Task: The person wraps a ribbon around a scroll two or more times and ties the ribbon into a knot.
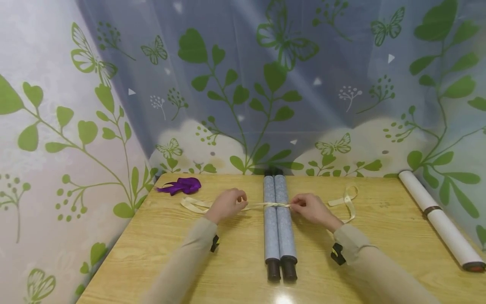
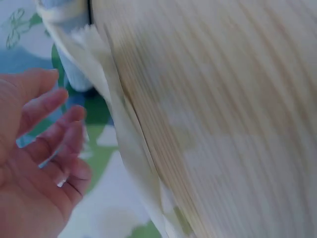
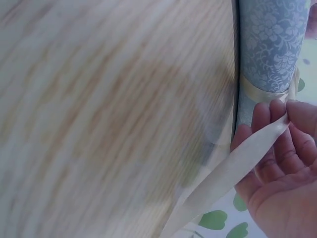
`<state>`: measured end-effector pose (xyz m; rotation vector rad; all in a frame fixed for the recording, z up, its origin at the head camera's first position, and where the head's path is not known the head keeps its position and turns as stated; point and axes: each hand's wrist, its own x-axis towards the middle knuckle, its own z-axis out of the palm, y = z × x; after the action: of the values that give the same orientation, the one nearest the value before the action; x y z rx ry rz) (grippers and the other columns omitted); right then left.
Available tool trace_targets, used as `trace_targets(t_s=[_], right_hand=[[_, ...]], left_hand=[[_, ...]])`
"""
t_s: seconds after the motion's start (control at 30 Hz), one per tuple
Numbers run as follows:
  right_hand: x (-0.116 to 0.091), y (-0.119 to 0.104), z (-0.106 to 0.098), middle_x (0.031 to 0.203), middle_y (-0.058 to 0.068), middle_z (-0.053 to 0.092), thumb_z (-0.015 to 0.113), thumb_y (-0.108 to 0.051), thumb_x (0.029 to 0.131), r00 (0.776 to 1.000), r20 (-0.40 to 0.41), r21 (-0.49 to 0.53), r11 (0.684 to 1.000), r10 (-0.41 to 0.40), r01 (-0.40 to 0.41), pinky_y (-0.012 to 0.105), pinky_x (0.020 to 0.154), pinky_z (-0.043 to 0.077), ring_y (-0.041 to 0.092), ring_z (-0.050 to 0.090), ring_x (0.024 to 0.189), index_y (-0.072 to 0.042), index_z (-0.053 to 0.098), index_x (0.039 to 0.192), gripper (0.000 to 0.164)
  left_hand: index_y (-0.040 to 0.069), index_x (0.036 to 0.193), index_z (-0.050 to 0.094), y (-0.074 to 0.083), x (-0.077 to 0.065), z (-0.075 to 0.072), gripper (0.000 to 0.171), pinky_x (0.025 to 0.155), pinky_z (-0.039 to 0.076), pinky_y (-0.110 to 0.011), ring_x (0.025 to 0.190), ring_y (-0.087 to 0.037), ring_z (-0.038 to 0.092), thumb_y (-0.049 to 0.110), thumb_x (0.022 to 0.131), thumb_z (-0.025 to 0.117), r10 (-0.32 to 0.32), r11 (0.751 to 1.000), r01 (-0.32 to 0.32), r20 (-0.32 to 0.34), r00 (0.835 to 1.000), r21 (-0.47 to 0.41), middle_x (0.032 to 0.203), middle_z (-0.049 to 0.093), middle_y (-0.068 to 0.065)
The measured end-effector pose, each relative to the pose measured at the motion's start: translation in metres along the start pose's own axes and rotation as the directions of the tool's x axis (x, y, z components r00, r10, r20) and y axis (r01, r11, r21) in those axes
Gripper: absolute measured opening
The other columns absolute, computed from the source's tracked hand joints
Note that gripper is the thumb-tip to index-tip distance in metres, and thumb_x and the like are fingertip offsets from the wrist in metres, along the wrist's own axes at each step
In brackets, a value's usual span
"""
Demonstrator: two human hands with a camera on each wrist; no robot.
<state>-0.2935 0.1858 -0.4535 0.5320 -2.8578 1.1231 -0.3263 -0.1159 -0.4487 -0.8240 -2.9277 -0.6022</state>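
Two light-blue scrolls (image 1: 271,236) with a floral pattern and dark end knobs lie side by side on the wooden table. A cream ribbon (image 3: 237,158) passes around them, twisted on top, with loose ends trailing to both sides. My right hand (image 1: 309,207) pinches the ribbon close to the right edge of the scrolls, thumb against fingertips. On the other side, my left hand (image 2: 42,144) has relaxed, slightly bent fingers with nothing between them. The ribbon's left length runs past those fingertips, a small gap away in the left wrist view.
A purple ribbon (image 1: 186,185) lies bunched at the table's back left. Along the right edge rests a white scroll (image 1: 448,230) with a brown band around its middle. A patterned curtain (image 1: 243,84) hangs behind the wooden table (image 1: 152,253).
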Motion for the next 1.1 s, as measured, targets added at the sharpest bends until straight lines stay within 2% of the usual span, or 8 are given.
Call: trace_targets(t_s=[0.1,0.23,0.4,0.53,0.63,0.7,0.9,1.1], right_hand=[[0.0,0.001,0.001,0.091,0.007,0.073,0.063,-0.013,0.094,1.0,0.007,-0.012,1.0,-0.018,0.018,0.032,0.073,0.05,0.016,0.063,0.083,-0.004,0.073,0.1,0.014],[-0.001,0.003,0.001,0.091,0.006,0.073,0.064,-0.013,0.094,0.999,0.012,-0.029,0.999,-0.042,0.043,0.031,0.072,0.05,0.014,0.062,0.081,-0.005,0.074,0.098,0.013],[-0.003,0.004,-0.004,0.091,0.009,0.072,0.063,-0.015,0.096,0.997,0.03,-0.034,0.997,-0.068,0.069,0.03,0.069,0.048,0.013,0.059,0.078,-0.004,0.073,0.1,0.016],[-0.005,0.009,-0.011,0.092,0.007,0.073,0.062,-0.016,0.096,0.997,0.017,-0.068,0.995,-0.074,0.074,0.031,0.071,0.05,0.012,0.06,0.079,-0.005,0.074,0.099,0.017],[-0.007,0.013,-0.015,0.091,0.004,0.073,0.063,-0.016,0.096,0.997,0.004,-0.098,0.993,-0.072,0.072,0.032,0.071,0.05,0.012,0.061,0.078,-0.006,0.075,0.097,0.016],[-0.007,0.013,-0.017,0.089,0.005,0.073,0.063,-0.015,0.095,0.997,0.002,-0.111,0.99,-0.082,0.082,0.032,0.069,0.05,0.011,0.06,0.076,-0.006,0.075,0.096,0.015],[-0.006,0.013,-0.024,0.086,0.008,0.074,0.063,-0.014,0.095,0.997,0.021,-0.123,0.989,-0.076,0.078,0.029,0.063,0.048,0.009,0.056,0.067,-0.004,0.075,0.094,0.016],[-0.007,0.014,-0.025,0.082,0.008,0.073,0.062,-0.015,0.095,0.998,0.047,-0.13,0.99,-0.053,0.058,0.028,0.061,0.045,0.01,0.052,0.062,-0.004,0.075,0.092,0.017]], left_hand=[[0.008,0.128,0.06,0.012,0.007,0.009,0.036,0.085,0.053,-0.04,0.098,-0.025,0.065,0.021,0.095,0.064,0.028,0.999,-0.03,0.042,0.999,0.038,0.111,0.069,-0.011],[0.012,0.145,0.044,0.023,0.012,0.018,0.053,0.091,0.053,-0.044,0.106,-0.029,0.066,0.012,0.095,0.061,0.027,0.998,-0.031,0.087,0.996,0.046,0.118,0.069,-0.013],[0.009,0.124,0.065,0.023,0.013,0.018,0.031,0.086,0.054,-0.04,0.096,-0.024,0.068,0.008,0.093,0.063,0.014,0.998,-0.018,0.064,0.998,0.054,0.104,0.073,-0.01],[0.007,0.1,0.077,0.017,0.013,0.013,0.013,0.079,0.054,-0.037,0.088,-0.023,0.065,0.011,0.093,0.065,0.025,0.996,-0.023,-0.024,0.999,0.086,0.095,0.074,-0.006],[0.009,0.097,0.078,0.013,0.014,0.006,0.012,0.08,0.054,-0.038,0.087,-0.024,0.064,0.011,0.093,0.066,0.019,0.992,-0.005,-0.107,0.994,0.128,0.094,0.075,-0.005],[0.01,0.097,0.078,0.012,0.014,0.002,0.013,0.082,0.053,-0.04,0.089,-0.024,0.064,0.012,0.093,0.066,0.001,0.99,0.016,-0.126,0.992,0.141,0.095,0.075,-0.005],[0.012,0.099,0.078,0.006,0.007,-0.002,0.014,0.084,0.056,-0.038,0.093,-0.022,0.068,0.016,0.094,0.065,-0.027,0.99,0.031,-0.032,0.999,0.136,0.1,0.076,-0.003],[0.012,0.097,0.078,0.002,-0.001,0.001,0.014,0.077,0.057,-0.036,0.084,-0.017,0.069,0.016,0.095,0.065,-0.029,0.992,0.024,0.038,0.999,0.123,0.099,0.075,-0.004]])
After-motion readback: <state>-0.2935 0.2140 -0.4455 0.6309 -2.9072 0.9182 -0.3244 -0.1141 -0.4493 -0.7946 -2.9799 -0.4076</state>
